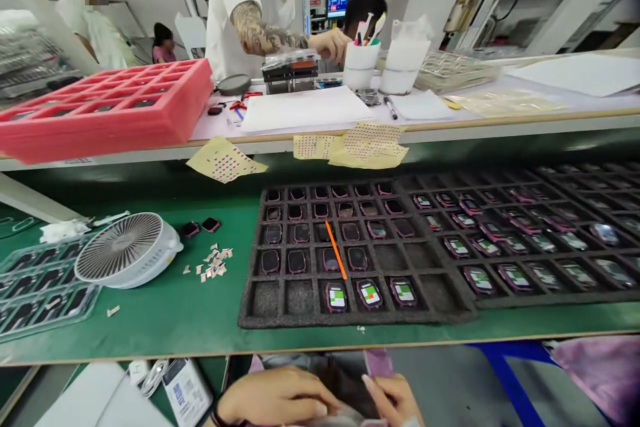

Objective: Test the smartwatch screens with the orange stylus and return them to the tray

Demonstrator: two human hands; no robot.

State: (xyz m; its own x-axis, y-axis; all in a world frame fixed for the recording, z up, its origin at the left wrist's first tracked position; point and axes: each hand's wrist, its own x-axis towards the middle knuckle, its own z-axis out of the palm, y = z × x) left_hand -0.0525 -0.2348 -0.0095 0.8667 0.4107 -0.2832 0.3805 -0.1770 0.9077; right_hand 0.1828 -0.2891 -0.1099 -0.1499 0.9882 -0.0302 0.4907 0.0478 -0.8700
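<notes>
**Left hand** (275, 397): below the front edge of the black foam tray (250, 313), curled over a dark item (340, 390); mostly hidden, grip state can't be told.

**Right hand** (395, 400): below the tray, just right of the dark item; fingers (385, 392) apparently closed on a pink flat piece (379, 363).

**Held items:** below the tray, at the hands, under the bench edge. Exact identity unclear.

**Why placed:** individual cells probably keep the pink-framed smartwatches (369, 293) separated, screens up, and easy to count. Dotted sticker sheets (225, 159) likely hang over the far bench edge for quick reach.

**Counts:**
- 3 labelled smartwatches, tray's front row
- 2 empty cells left of them
- 1 orange stylus (336, 250), lying across cells
- 2 loose watch bodies (200, 227), left of the tray
- 1 white desk fan (127, 250), left of the tray
- 3 sticker sheets, beyond the tray

**Rest:**
- Second black foam tray (545, 280): right of the tray, overlapping it
- Red foam tray stack (105, 110): beyond the tray, to the left
- Co-worker's tattooed forearm (265, 37): beyond the tray, hand near 2 white cups (380, 60)
</notes>
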